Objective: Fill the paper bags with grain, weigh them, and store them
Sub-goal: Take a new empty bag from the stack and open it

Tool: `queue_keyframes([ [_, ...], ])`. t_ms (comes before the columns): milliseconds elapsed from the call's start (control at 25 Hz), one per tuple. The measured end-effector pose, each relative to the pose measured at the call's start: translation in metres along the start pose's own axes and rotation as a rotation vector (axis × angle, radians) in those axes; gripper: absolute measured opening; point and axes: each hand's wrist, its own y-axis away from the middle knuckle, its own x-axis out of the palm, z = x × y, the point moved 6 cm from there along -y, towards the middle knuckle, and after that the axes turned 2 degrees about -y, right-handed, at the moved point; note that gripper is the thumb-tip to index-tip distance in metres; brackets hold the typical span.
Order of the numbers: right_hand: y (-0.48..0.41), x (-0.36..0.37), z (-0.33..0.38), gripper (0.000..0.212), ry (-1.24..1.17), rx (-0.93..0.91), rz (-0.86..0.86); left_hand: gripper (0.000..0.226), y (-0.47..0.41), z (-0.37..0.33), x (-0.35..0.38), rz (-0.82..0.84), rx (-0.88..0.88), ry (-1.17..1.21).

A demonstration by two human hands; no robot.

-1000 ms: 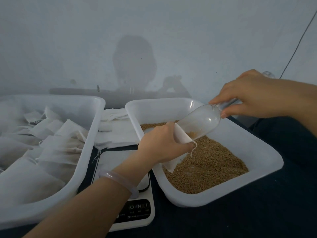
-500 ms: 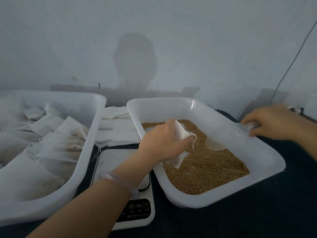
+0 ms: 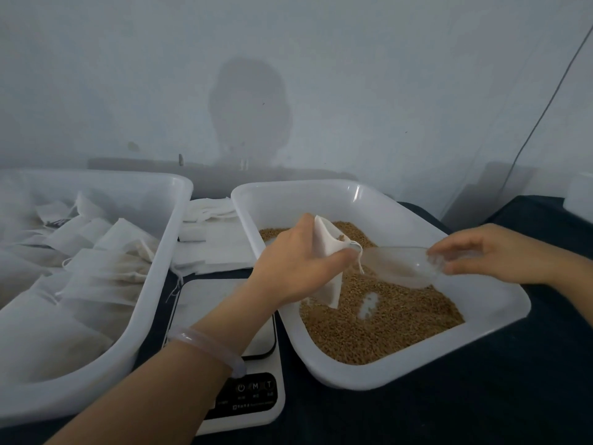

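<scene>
My left hand (image 3: 296,268) grips a small white paper bag (image 3: 327,252) with a drawstring, held over the white tray (image 3: 500,303) of brown grain (image 3: 385,322). My right hand (image 3: 491,255) pinches the handle of a clear plastic scoop (image 3: 401,266), which lies low on the grain just right of the bag. A white digital scale (image 3: 253,396) sits between the two trays, partly hidden under my left forearm.
A second white tray (image 3: 154,284) at the left holds several filled bags. A stack of flat empty bags (image 3: 215,239) lies behind the scale. The table is covered in dark cloth (image 3: 481,396). A wall stands close behind.
My right hand took the scoop away from the bag's mouth, swung out to the right and down, and now has the scoop down on the grain. My left hand barely moved.
</scene>
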Motion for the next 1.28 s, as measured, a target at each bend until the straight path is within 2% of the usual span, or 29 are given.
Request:
queue_keyframes([
  [80,0.003,-0.013,0.007,0.034,-0.031,-0.025,-0.045,0.054,0.001,0.001,0.0,0.028,-0.001,-0.022],
  [280,0.003,-0.045,0.052,0.035,0.02,-0.128,-0.13,0.054,-0.002,0.001,0.009,0.094,0.01,-0.285],
  [480,0.001,-0.056,0.105,0.031,0.322,-0.234,-0.164,0.058,-0.003,0.003,0.011,0.114,0.001,-0.36],
  [640,0.002,-0.054,0.132,0.054,0.621,-0.324,-0.215,0.063,-0.004,0.004,0.012,0.105,-0.01,-0.382],
  [800,0.004,-0.053,0.137,0.049,0.697,-0.36,-0.293,0.067,-0.004,0.004,0.012,0.098,-0.027,-0.382],
  [920,0.004,-0.056,0.131,0.04,0.615,-0.347,-0.273,0.058,-0.003,0.004,0.012,0.07,-0.022,-0.361],
  [1000,0.003,-0.067,0.113,0.031,0.486,-0.26,-0.263,0.054,-0.003,0.004,0.01,0.034,-0.016,-0.331],
  [1080,0.0,-0.07,0.086,0.034,0.395,-0.132,-0.252,0.05,-0.002,0.004,0.007,0.002,-0.017,-0.274],
  [1160,-0.006,-0.047,0.058,0.036,0.398,-0.035,-0.167,0.049,-0.001,0.003,0.007,-0.008,-0.015,-0.222],
  [1280,-0.016,0.023,0.044,0.034,0.469,-0.056,0.043,0.047,0.0,0.003,0.005,0.001,-0.005,-0.174],
])
